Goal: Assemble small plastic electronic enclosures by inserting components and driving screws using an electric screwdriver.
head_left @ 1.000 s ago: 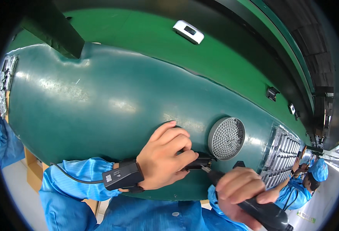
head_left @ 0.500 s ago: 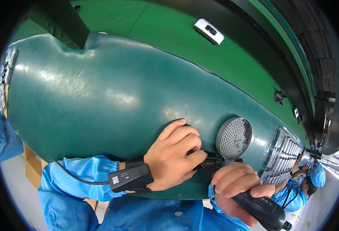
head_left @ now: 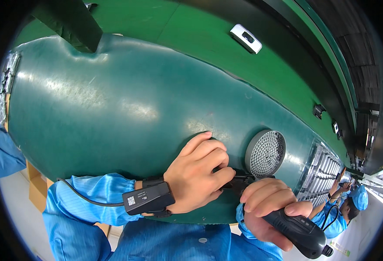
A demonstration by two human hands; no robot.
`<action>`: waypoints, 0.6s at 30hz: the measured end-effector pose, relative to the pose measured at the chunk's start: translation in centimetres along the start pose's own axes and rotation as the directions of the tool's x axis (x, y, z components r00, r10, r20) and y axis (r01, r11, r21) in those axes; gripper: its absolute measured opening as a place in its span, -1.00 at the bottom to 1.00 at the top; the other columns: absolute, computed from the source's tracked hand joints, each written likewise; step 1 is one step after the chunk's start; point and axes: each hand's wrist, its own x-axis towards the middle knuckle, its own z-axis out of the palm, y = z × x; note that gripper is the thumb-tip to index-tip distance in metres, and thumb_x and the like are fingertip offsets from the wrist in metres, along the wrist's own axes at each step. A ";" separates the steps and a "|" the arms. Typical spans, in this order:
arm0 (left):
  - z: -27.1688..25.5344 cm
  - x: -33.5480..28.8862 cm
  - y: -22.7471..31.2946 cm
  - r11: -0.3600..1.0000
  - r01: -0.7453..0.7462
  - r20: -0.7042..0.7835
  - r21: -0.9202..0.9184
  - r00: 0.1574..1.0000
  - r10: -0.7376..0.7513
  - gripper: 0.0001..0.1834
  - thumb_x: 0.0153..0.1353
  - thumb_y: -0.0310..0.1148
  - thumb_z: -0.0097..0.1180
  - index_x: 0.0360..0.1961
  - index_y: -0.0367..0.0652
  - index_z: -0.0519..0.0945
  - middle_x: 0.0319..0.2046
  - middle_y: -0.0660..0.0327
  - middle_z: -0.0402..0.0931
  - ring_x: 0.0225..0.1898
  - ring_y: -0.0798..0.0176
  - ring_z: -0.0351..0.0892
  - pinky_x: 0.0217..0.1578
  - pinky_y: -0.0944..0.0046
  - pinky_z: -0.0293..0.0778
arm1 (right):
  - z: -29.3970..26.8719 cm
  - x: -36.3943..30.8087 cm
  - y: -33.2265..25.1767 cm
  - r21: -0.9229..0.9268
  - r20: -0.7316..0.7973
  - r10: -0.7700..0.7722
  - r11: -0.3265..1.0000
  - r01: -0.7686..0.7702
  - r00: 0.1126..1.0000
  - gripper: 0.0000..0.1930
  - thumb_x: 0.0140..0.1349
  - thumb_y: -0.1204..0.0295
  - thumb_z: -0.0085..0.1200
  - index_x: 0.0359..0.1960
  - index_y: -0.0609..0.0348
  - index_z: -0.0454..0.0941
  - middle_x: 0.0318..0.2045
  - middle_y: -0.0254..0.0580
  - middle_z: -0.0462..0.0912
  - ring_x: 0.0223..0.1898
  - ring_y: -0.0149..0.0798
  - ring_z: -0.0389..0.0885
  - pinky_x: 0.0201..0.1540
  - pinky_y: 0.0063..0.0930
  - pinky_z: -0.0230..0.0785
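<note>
The green tabletop point(head_left: 126, 82) fills most of the view. Reading the clock from the left hand point(head_left: 198, 174), the clear tray point(head_left: 317, 167) of slender parts lies at 3 o'clock and the right hand point(head_left: 274, 209) at 4. The right fingers are clamped round a black power tool point(head_left: 307, 238), its nose pointing back towards 10 o'clock. The round grey dish point(head_left: 248, 157) sits between 2 and 3 o'clock. The dark piece point(head_left: 245, 177) is just past the left fingers, towards 3 o'clock, by the tool's nose; those fingers are bent beside it, but their undersides are hidden, so I cannot tell whether they close on it.

For good work here, I would brace the piece firmly with the left hand, line the tool up squarely, press evenly and hold the left fingertips clear of the nose.

Counted: one tabletop, one tray in plain view at right, two working hands, one tool, one dish, one dark piece showing; the small silvery bits point(head_left: 266, 154) in the dish are too many to count.
</note>
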 end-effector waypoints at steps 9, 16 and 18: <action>0.0 0.0 0.1 1.000 0.004 -0.002 0.013 1.000 -0.004 -0.58 -0.26 -0.39 0.56 -0.24 0.02 0.77 -0.21 0.32 0.50 0.14 0.10 0.52 0.33 -0.21 0.34 | 0.1 -0.1 0.0 0.006 -0.025 0.024 1.000 -0.024 0.999 -0.35 0.43 -0.18 0.09 0.12 0.19 0.29 -0.47 -0.06 0.61 -0.63 -0.20 0.57 -0.63 -0.31 0.54; 0.0 -0.1 -0.1 1.000 -0.002 -0.004 0.026 1.000 0.002 -0.59 -0.26 -0.38 0.56 -0.26 0.00 0.76 -0.21 0.32 0.50 0.14 0.09 0.52 0.33 -0.22 0.33 | 0.7 -0.2 0.2 0.004 -0.015 0.024 1.000 -0.024 1.000 -0.35 0.40 -0.17 0.15 0.06 0.22 0.31 -0.47 -0.05 0.61 -0.63 -0.21 0.57 -0.61 -0.29 0.53; 0.0 0.1 0.0 1.000 0.002 0.007 0.031 1.000 -0.002 -0.59 -0.26 -0.38 0.56 -0.26 -0.01 0.76 -0.20 0.32 0.50 0.14 0.09 0.52 0.34 -0.22 0.32 | 0.9 -0.1 0.5 0.007 -0.006 0.010 1.000 -0.010 1.000 -0.35 0.39 -0.17 0.16 0.03 0.22 0.32 -0.48 -0.05 0.60 -0.64 -0.22 0.56 -0.62 -0.29 0.52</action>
